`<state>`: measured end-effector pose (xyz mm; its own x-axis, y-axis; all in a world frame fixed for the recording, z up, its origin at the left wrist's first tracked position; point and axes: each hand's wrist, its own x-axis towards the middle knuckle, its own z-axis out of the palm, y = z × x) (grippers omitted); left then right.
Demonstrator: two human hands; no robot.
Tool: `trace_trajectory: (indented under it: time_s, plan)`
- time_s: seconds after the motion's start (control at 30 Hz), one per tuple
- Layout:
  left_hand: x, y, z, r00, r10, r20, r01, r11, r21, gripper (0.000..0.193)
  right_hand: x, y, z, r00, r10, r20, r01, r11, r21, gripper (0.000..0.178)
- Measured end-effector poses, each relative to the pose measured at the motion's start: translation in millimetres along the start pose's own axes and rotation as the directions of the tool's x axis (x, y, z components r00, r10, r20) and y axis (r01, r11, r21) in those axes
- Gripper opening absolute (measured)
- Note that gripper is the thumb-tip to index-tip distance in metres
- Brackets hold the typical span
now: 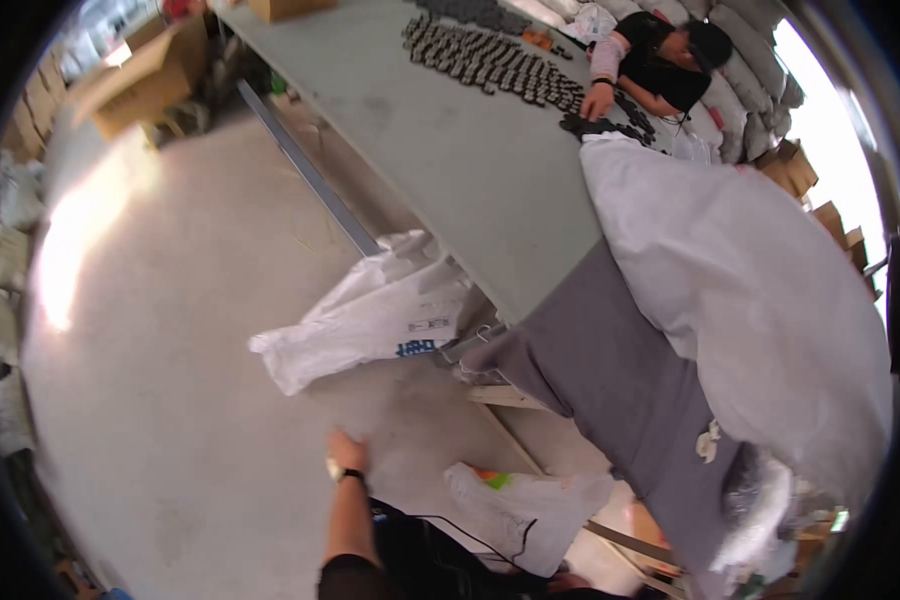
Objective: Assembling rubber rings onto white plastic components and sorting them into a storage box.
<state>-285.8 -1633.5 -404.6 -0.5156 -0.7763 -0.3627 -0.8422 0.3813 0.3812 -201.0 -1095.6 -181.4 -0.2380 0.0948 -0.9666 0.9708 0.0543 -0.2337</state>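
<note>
My left hand, with a watch strap at the wrist, hangs over the floor. It is small and blurred, so its fingers do not show clearly, and I see nothing in it. My right hand cannot be made out. Nearest to my left hand is a white woven sack with blue print, slumped beside the table's end. Closer to my body lies another white sack with an orange and green patch. A big, full white sack rests at the right on a grey-purple cloth.
A long grey-green table bears rows of small dark parts. At its far right, a person in black reaches to dark pieces. Stacked sacks stand behind. A metal bar and a cardboard box are at left.
</note>
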Motion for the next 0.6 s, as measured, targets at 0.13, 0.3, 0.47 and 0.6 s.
trace_trajectory:
  time_s: [0.13,0.3,0.47,0.6]
  plan:
    - [93,53,-55,0.981,0.141,-0.137,-0.150,0.987,-0.060,0.085,-35,11,43,0.982,0.052,-0.184,-0.036,0.995,0.089,0.039]
    - [193,77,-101,0.972,0.180,-0.151,-0.173,0.983,0.054,0.083,-38,-19,146,0.979,0.059,-0.197,-0.033,0.990,0.134,0.037]
    - [272,38,-57,0.919,0.253,0.304,-0.360,0.853,0.378,0.041,-19,-73,215,0.988,0.002,-0.154,0.020,0.990,0.139,0.035]
    - [227,54,-61,0.933,0.137,0.333,-0.141,0.990,-0.013,0.037,-22,-106,257,0.995,-0.006,-0.095,0.022,0.985,0.169,0.034]
